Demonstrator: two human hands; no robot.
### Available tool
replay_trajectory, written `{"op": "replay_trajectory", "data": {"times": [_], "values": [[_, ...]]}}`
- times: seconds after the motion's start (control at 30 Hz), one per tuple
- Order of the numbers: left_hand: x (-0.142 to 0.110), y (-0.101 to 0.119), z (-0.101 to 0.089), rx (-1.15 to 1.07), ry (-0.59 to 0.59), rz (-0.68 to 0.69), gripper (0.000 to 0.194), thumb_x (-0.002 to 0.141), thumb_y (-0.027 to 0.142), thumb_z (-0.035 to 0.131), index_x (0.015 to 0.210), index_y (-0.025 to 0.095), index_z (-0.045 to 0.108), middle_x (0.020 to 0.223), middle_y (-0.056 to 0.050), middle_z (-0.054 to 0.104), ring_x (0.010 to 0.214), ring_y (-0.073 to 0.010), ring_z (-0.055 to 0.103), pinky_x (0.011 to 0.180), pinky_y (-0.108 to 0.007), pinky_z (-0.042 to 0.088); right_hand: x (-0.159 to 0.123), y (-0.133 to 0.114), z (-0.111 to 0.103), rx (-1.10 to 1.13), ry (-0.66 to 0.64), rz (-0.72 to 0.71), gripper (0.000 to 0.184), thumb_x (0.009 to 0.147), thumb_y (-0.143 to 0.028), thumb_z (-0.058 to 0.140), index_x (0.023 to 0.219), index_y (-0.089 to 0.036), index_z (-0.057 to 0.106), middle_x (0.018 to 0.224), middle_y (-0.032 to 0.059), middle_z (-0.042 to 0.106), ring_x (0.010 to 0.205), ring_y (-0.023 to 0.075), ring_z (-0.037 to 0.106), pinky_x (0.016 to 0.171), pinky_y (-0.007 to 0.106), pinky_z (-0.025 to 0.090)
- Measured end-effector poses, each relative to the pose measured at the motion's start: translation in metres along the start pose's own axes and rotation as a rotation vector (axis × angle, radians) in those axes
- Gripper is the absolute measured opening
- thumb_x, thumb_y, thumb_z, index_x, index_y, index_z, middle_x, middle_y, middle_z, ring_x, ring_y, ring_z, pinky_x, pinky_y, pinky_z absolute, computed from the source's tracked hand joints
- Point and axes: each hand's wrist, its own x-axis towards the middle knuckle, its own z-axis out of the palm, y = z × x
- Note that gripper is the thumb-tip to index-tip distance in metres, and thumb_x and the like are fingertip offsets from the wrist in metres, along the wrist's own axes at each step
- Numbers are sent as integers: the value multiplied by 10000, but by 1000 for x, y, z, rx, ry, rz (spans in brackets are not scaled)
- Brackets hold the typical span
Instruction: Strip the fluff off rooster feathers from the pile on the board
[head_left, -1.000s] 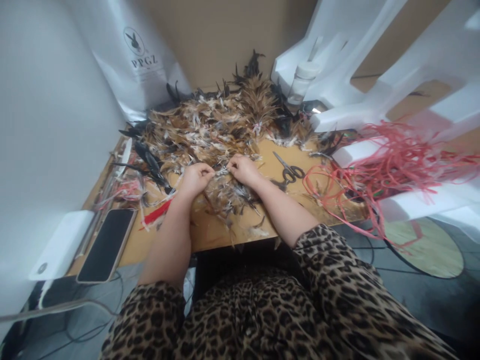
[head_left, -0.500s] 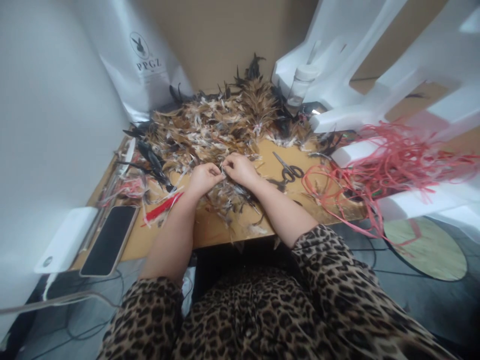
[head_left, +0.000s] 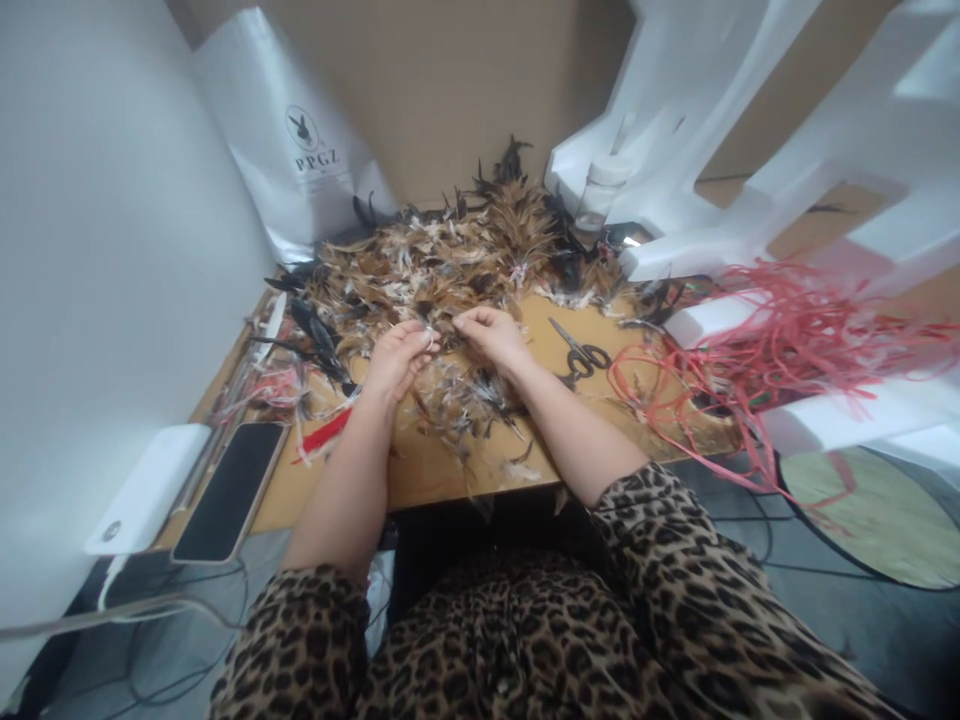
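Over the front of a heap of brown and white feathers (head_left: 405, 265), my left hand (head_left: 401, 360) is closed, with a thin white strand (head_left: 430, 340) at its thumb and forefinger. What the strand belongs to is too small to tell. My right hand (head_left: 495, 338) is pinched a short way to the right, its fingertips against the heap's near edge; what they hold is hidden. Beneath and between my hands lies a looser bunch of brown-grey feathers (head_left: 457, 405) on the tan table (head_left: 427, 470). Scissors (head_left: 581, 352) with dark handles rest to the right of my right hand.
At left lie a phone (head_left: 229, 490), a white power bank (head_left: 150, 490), a red strip (head_left: 324, 432) and black feathers (head_left: 319, 335). A white bag (head_left: 300, 190) stands behind. Tangled pink ribbons (head_left: 795, 340) spill over white foam (head_left: 817, 415) at right, near a lidded jar (head_left: 600, 195).
My hands came together around the white strand, then drew apart. The left hand has turned and shifted left; the right has moved slightly right. The whole view has tilted a little.
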Motion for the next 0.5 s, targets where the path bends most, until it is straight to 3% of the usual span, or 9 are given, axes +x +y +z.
{"op": "replay_trajectory", "data": {"times": [0.17,0.33,0.5], "values": [[-1,-7,5,-27,-60,-4,329,576,249,761,845,158,596,744,-2,679,614,-80,639,488,-136,455,-7,-1,8,193,-31,54,336,667,-436,647,839,-147,630,557,-44,544,455,51,391,470,190,318],[2,-14,6,-1,-70,2,397,543,248,786,891,146,624,703,-7,672,622,-101,643,505,-159,471,-3,3,9,328,-47,32,272,618,-362,689,747,-142,596,591,-39,565,514,54,459,516,185,356],[6,-17,6,58,29,153,337,526,227,788,820,146,644,682,-5,667,588,-91,613,505,-174,467,-1,5,13,409,24,33,268,563,-318,715,706,-149,563,612,-47,576,560,66,491,575,200,394]]}}
